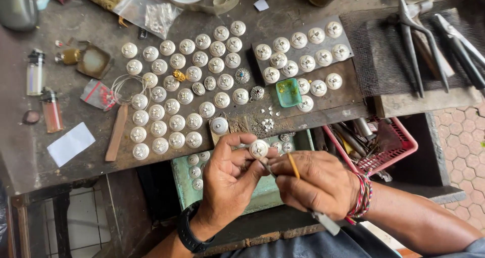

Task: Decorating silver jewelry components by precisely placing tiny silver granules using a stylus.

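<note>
- Two small lighters, one clear and one orange, lie at the far left of the worn, dark wooden workbench.
- Dozens of round white shell-like discs with silver centre ornaments sit in loose rows across the bench.
- Left hand, a black watch at its wrist, pinches one such round white disc with a silver floral centre between thumb and curled fingertips, just above a pale green tray.
- Right hand, with red woven bracelets, grips a thin yellow-handled tool and slim metal tweezers, their tips at the disc.
- Red plastic basket holds tools.
- Dark metal pliers rest on black mesh at far right.
</note>
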